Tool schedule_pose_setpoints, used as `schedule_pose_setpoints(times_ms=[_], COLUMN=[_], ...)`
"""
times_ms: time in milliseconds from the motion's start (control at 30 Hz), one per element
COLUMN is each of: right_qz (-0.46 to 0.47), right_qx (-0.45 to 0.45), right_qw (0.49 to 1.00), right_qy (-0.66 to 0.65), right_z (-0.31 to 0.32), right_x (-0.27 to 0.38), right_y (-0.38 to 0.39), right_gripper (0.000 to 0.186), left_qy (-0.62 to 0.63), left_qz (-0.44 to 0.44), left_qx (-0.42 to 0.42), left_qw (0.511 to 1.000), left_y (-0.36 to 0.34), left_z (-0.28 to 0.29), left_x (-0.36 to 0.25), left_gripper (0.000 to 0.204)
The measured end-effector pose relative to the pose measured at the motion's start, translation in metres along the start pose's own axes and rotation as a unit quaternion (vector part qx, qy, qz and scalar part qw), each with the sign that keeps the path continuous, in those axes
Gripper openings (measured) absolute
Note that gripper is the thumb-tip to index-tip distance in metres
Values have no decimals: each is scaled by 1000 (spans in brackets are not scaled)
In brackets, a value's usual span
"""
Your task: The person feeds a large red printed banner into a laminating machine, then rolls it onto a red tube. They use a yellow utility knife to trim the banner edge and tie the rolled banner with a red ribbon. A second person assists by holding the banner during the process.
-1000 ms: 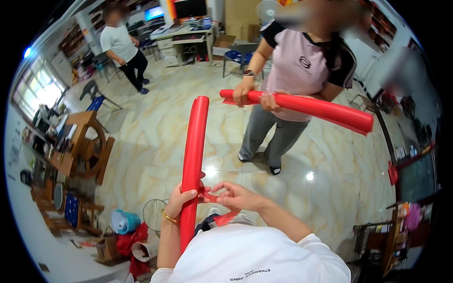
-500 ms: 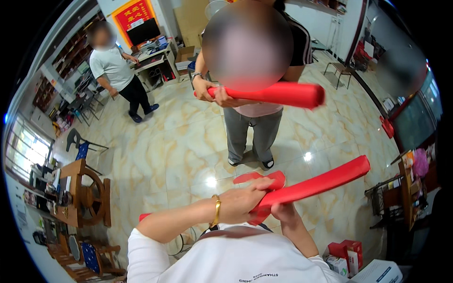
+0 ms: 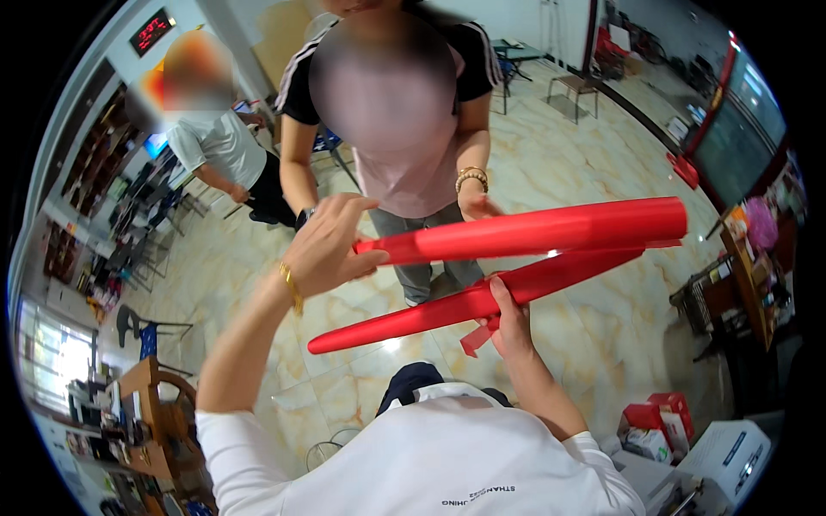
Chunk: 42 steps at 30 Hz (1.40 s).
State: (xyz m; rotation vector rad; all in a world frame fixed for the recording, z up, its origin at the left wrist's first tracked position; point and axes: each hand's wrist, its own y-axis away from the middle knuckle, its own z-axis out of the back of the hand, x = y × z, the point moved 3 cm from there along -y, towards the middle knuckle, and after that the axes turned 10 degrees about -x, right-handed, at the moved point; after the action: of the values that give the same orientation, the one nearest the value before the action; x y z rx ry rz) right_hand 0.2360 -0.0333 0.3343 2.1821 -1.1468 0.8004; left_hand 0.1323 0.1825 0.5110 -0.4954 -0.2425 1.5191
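My right hand (image 3: 509, 320) is closed round the middle of a long red roll (image 3: 400, 324), thumb on top, with a loose red strip (image 3: 476, 337) hanging beneath it. Just above lies a second, thicker red roll (image 3: 551, 230), its right part close over the lower one; whether they touch I cannot tell. At its narrow left end is my left hand (image 3: 327, 245), wearing a gold bangle, index finger stretched out and thumb apart across the roll's end. Facing me, a person's hand (image 3: 478, 205) with a bead bracelet hovers behind the upper roll; their other hand is mostly hidden behind mine.
Another person in a white shirt (image 3: 225, 150) stands at the far left. Wooden furniture (image 3: 155, 396) lines the left side, and a cluttered table (image 3: 750, 297) stands on the right. Red and white boxes (image 3: 662, 421) sit at the lower right. A stool (image 3: 575, 89) is farther back.
My left hand has left the lower roll and moved up and left to the upper one. The facing person's roll has come down toward me. My lower roll now extends farther left.
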Motion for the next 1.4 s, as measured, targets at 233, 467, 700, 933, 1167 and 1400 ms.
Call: schedule_pose_setpoints(times_ms=[233, 467, 700, 933, 1167, 1400], right_qz=[105, 158, 123, 136, 10, 149], right_qx=[-130, -163, -165, -174, -239, -240], right_qw=[984, 969, 967, 950, 952, 956], right_qy=[-68, -100, -148, -220, -193, 79], right_z=[-10, -13, 25, 30, 81, 102], right_x=[12, 24, 12, 2, -13, 26], right_y=[15, 28, 41, 83, 121, 111], right_gripper=[24, 29, 26, 33, 49, 40], left_qy=[389, 574, 564, 574, 571, 565], left_qz=[56, 124, 189, 80, 178, 250], left_qx=[562, 698, 705, 598, 544, 554], left_qw=[727, 409, 387, 554, 589, 558], left_y=[-57, -41, 3, 30, 46, 55], left_z=[-108, -184, -166, -171, -173, -173], left_x=[-14, -19, -78, -99, -114, -134], left_gripper=[75, 86, 84, 87, 80, 66])
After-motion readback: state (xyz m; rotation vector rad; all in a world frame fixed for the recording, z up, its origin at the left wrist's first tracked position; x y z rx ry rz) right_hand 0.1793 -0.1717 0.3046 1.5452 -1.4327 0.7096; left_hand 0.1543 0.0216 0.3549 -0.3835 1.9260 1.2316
